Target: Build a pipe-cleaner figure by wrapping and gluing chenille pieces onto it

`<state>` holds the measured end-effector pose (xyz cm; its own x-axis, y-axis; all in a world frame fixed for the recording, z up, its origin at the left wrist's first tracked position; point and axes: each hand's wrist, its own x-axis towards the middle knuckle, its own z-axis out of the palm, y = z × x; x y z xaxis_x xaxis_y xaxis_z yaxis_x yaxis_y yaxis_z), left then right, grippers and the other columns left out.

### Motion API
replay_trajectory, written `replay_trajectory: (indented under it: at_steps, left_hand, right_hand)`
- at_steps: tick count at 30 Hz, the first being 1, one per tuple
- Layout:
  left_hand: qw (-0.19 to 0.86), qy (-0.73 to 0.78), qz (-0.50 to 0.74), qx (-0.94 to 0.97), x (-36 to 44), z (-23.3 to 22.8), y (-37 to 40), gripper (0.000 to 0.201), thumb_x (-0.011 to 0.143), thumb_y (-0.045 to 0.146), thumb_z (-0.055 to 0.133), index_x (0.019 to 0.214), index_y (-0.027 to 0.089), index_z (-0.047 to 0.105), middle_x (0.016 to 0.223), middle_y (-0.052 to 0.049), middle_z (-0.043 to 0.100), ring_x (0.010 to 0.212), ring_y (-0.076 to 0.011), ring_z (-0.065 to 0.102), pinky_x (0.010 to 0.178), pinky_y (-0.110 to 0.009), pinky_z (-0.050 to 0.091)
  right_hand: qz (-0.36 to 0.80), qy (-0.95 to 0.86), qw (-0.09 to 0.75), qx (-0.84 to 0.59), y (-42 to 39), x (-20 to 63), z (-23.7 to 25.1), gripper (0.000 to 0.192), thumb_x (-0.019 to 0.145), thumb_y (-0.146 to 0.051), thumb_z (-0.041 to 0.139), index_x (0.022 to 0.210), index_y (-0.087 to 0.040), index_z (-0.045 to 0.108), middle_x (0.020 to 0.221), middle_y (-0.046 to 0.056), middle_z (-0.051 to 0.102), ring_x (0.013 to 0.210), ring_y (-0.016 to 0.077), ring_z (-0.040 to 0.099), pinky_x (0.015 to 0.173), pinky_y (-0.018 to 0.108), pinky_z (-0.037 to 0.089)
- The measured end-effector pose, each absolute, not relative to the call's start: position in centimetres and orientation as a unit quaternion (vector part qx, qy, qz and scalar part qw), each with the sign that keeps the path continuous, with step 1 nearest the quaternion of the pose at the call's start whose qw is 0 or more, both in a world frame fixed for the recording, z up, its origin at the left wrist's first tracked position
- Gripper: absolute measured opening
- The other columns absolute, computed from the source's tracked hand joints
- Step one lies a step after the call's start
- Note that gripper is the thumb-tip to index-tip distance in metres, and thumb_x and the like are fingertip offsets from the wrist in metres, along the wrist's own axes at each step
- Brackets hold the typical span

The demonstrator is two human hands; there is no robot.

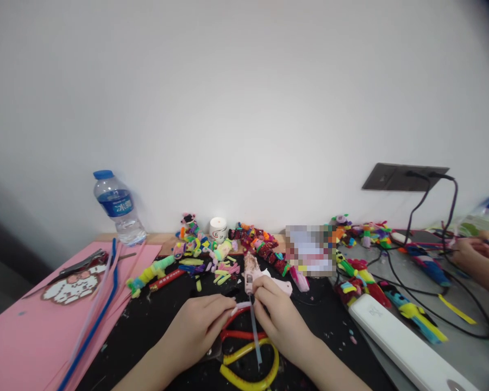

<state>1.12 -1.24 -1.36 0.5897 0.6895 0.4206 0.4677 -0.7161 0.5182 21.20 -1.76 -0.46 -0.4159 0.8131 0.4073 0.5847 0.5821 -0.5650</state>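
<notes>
My left hand [206, 326] is closed in a pinch on one end of a pale pink fuzzy strip [242, 307], which looks like a pipe cleaner. My right hand [280, 310] has its fingers curled together beside a pale pink glue gun [250, 270]; whatever sits between them is hidden. A translucent glue stick [255, 334] sticks out of the gun's back end toward me, passing between both hands. Beneath it lie a red looped handle [242, 335] and a yellow looped handle [250, 384] on the black mat [155, 331].
Colourful pipe-cleaner pieces [269, 255] line the wall, with a white round tub [218, 230] among them. Left are a water bottle [118, 209] and pink sheets [20, 336]. Right are a long white device [407, 342], black cables [395, 282] and another person's hand [475, 258].
</notes>
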Motion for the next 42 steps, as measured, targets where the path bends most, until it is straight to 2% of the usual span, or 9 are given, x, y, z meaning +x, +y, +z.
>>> replay_trajectory:
  at_steps: [7,15,23,30,42]
  left_hand:
    - [0.169,0.338,0.285,0.881,1.5,-0.9,-1.4,0.018,0.09,0.018,0.04,0.094,0.021,0.057,0.084,-0.004,0.065,0.074,-0.0149,0.06,0.067,-0.023,0.046]
    - [0.173,0.33,0.293,0.88,1.4,-1.3,-1.3,0.019,0.09,0.017,0.04,0.099,0.021,0.056,0.09,-0.004,0.065,0.078,-0.0148,0.06,0.07,-0.022,0.046]
    - [0.243,0.359,0.299,0.85,1.5,-1.3,-1.1,0.017,0.088,0.017,0.045,0.096,0.022,0.059,0.09,-0.001,0.066,0.08,-0.0135,0.061,0.073,-0.019,0.044]
    - [0.319,0.39,0.31,0.806,2.1,-0.8,-1.5,0.018,0.088,0.02,0.044,0.084,0.019,0.061,0.062,0.003,0.061,0.055,-0.0103,0.057,0.059,-0.017,0.041]
    - [0.404,0.403,0.295,0.766,2.4,-0.2,-1.7,0.023,0.086,0.02,0.044,0.071,0.015,0.061,0.056,0.003,0.058,0.05,-0.0093,0.055,0.055,-0.017,0.041]
  right_hand:
    - [0.162,-0.838,0.309,-0.419,-1.8,21.1,-0.5,0.017,0.084,-0.005,0.037,0.077,-0.017,0.047,0.089,0.006,0.049,0.08,0.0164,0.05,0.073,0.029,0.044]
    - [0.159,-0.842,0.314,-0.408,-1.8,21.2,-0.6,0.017,0.084,-0.006,0.038,0.076,-0.017,0.047,0.089,0.006,0.048,0.081,0.0164,0.05,0.074,0.029,0.045]
    - [0.184,-0.817,0.349,-0.42,-1.7,21.3,-0.7,0.018,0.083,-0.006,0.039,0.07,-0.018,0.043,0.087,0.005,0.047,0.077,0.0147,0.048,0.069,0.026,0.042]
    - [0.21,-0.821,0.352,-0.398,-2.0,21.0,-0.5,0.019,0.081,-0.005,0.04,0.068,-0.018,0.044,0.084,0.004,0.048,0.075,0.0138,0.048,0.066,0.025,0.041]
    - [0.199,-0.813,0.377,-0.397,-2.0,21.2,-0.7,0.018,0.081,-0.006,0.041,0.068,-0.018,0.044,0.084,0.004,0.048,0.075,0.014,0.048,0.065,0.025,0.041]
